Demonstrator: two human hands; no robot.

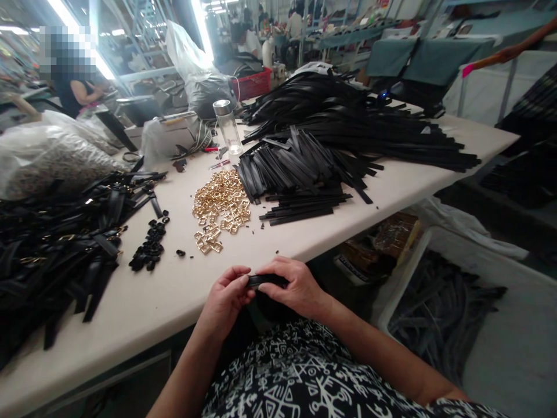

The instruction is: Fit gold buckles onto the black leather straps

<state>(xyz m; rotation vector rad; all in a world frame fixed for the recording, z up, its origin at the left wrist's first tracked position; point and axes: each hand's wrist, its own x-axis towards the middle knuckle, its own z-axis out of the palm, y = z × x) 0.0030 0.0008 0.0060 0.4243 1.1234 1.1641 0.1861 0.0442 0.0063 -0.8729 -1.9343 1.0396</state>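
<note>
A short black strap point(266, 280) is held between both hands at the table's front edge. My left hand point(229, 295) pinches its left end between thumb and fingers. Fingers and thumb of my right hand point(296, 285) close round its right part. Beyond the hands, gold buckles point(221, 200) lie in a pile on the pale table point(174, 290). Small black loops point(150, 247) are heaped left of them. Short black strips point(300, 168) are stacked behind and right of the buckles.
Finished-looking straps with buckles point(65, 238) cover the table's left. Long black strips point(348, 110) and a glass bottle point(228, 128) stand farther back. A white bin point(500, 337) with dark strips is at the lower right. Another person point(76, 87) is at the upper left.
</note>
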